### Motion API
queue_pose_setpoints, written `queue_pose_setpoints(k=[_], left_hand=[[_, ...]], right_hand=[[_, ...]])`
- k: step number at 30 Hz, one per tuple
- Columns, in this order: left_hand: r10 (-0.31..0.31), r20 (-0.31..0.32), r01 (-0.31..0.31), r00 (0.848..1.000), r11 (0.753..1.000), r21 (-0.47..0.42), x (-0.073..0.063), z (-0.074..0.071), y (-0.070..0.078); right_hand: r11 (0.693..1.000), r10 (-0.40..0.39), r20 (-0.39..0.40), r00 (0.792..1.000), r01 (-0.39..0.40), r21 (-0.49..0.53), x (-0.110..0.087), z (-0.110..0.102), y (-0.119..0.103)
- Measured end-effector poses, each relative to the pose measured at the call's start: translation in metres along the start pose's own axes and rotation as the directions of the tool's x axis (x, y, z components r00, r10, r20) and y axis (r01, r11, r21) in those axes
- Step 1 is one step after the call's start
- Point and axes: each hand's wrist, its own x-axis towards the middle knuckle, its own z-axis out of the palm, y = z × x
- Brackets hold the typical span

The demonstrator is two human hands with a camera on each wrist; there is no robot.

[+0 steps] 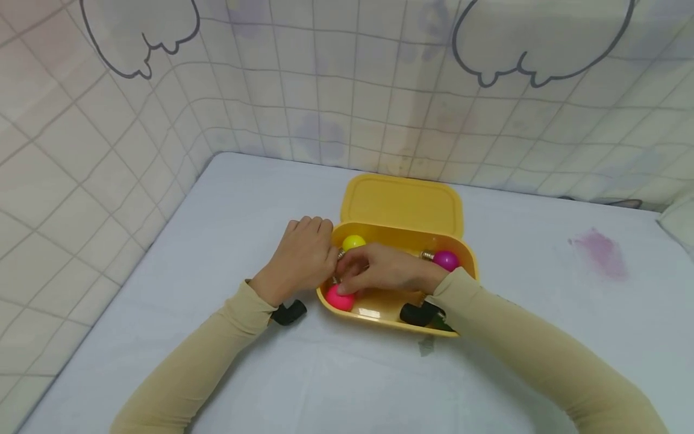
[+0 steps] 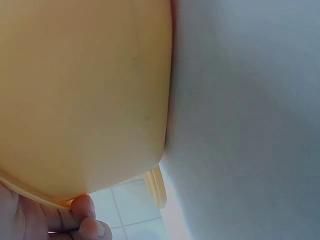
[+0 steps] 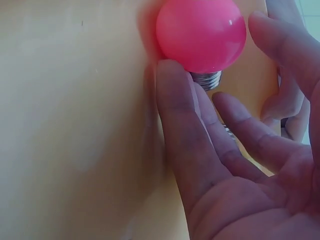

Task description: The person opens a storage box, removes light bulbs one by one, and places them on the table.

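Observation:
In the head view my left hand (image 1: 307, 250) grips the left end of a yellow plastic box (image 1: 379, 304), fingertips over its rim. The left wrist view shows those fingers (image 2: 82, 207) at the rim. My right hand (image 1: 387, 265) reaches down into the box, fingers loosely bent, over a pink light bulb (image 1: 340, 298) in the near left corner. In the right wrist view a fingertip (image 3: 172, 70) touches the pink bulb beside its metal screw base, and another digit stands slightly apart from it. Behind the hand lies a yellow bulb (image 1: 353, 242), partly hidden.
A purple bulb (image 1: 447, 260) lies inside the box at the right end. The box's yellow lid (image 1: 401, 204) is folded back on the white table (image 1: 260, 199). Wall cloth with a grid pattern (image 1: 347, 90) hangs behind, and a pink stain (image 1: 600, 254) marks the right side.

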Motion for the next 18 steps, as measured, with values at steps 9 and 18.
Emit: queue_pose_setpoints(k=[9,18], left_hand=[[-0.002,-0.008,0.002,1.000,1.000,-0.013,-0.0001,0.0007,-0.0010],[0.011,-0.036,-0.011,0.999,1.000,0.002,-0.0010,0.0012,-0.0008]], right_hand=[[1.000,-0.003,0.029,1.000,0.003,0.018,-0.0004,0.0010,-0.0016],[0.999,-0.031,0.071,0.997,0.028,0.046,-0.0009,-0.0004,-0.0012]])
